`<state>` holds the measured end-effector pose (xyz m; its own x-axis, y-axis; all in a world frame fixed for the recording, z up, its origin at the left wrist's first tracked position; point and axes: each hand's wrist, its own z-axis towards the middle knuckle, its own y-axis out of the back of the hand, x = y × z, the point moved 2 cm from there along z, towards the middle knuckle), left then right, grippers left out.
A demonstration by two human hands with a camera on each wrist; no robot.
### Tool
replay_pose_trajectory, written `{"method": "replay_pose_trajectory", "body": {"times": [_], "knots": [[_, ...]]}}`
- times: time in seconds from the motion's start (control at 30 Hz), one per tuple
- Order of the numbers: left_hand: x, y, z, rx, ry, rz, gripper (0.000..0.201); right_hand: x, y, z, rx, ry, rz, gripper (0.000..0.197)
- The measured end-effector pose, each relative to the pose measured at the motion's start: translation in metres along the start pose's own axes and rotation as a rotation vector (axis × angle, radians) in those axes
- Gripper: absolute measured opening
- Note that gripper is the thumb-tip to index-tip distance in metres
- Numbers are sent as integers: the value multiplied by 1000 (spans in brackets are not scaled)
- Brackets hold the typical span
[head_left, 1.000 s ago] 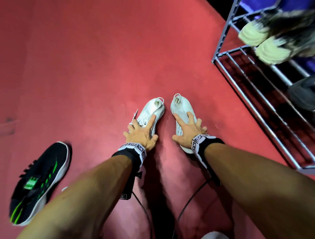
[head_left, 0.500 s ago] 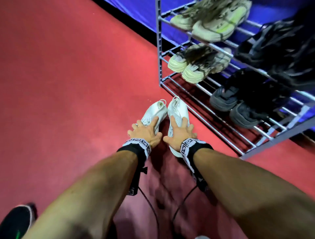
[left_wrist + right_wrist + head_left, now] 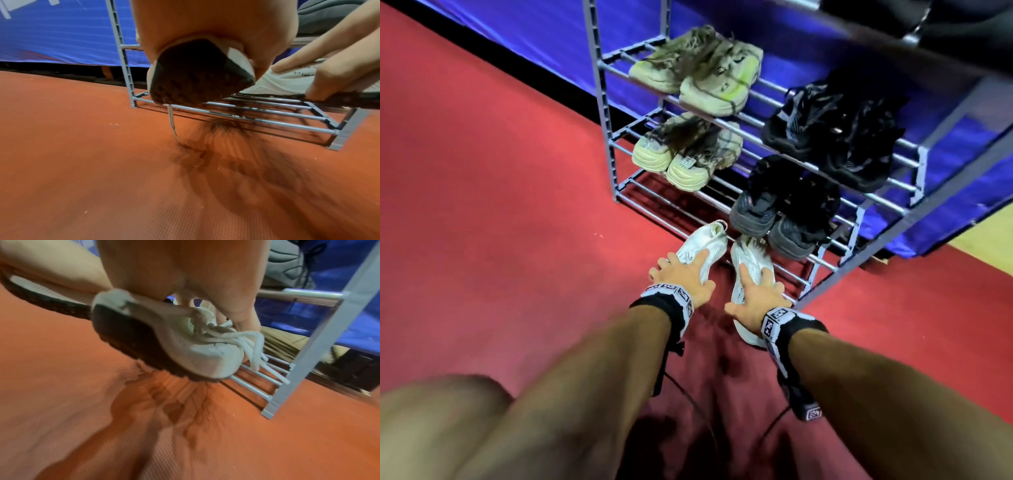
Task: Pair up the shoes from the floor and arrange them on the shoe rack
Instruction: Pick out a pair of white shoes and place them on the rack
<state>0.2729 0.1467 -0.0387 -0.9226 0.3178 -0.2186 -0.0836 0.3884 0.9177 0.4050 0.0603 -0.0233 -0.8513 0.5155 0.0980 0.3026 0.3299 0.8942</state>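
My left hand [image 3: 681, 275] grips one white shoe [image 3: 705, 241] from above, and my right hand [image 3: 755, 291] grips its mate [image 3: 746, 263]. Both shoes are held off the red floor, heels toward the grey shoe rack [image 3: 606, 137], at the front bar of its bottom tier [image 3: 688, 202]. In the left wrist view the left shoe's dark sole [image 3: 197, 73] hangs above the floor with a lace dangling, and the other shoe [image 3: 277, 84] hovers over the lowest bars [image 3: 246, 112]. The right wrist view shows the right shoe [image 3: 185, 353] tilted, laces [image 3: 252, 344] hanging beside the rack post [image 3: 308, 353].
Two beige pairs [image 3: 698, 72] [image 3: 685, 154] sit on the left of the upper tiers. Two black pairs [image 3: 835, 133] [image 3: 780, 212] fill the right side. A blue cloth [image 3: 524, 41] hangs behind the rack. The red floor mat [image 3: 482, 205] stretches to the left.
Both hands have lifted the white shoes off the floor and carried them up to the rack's bottom tier. The black and green shoe has left the view.
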Motion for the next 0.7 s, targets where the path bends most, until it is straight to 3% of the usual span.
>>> {"method": "replay_pose_trajectory", "body": {"times": [0.2,0.4,0.7], "knots": [[6,-1,21,26,-158,8,70,0,1,-5,-5,-157,-8,92],[-18,-16,27,36,-214,-123,70,-2,-2,1,-45,-290,3,89],[-13,-46,47,-17,-301,17,72,-23,-37,35,-54,-221,-17,89]]}}
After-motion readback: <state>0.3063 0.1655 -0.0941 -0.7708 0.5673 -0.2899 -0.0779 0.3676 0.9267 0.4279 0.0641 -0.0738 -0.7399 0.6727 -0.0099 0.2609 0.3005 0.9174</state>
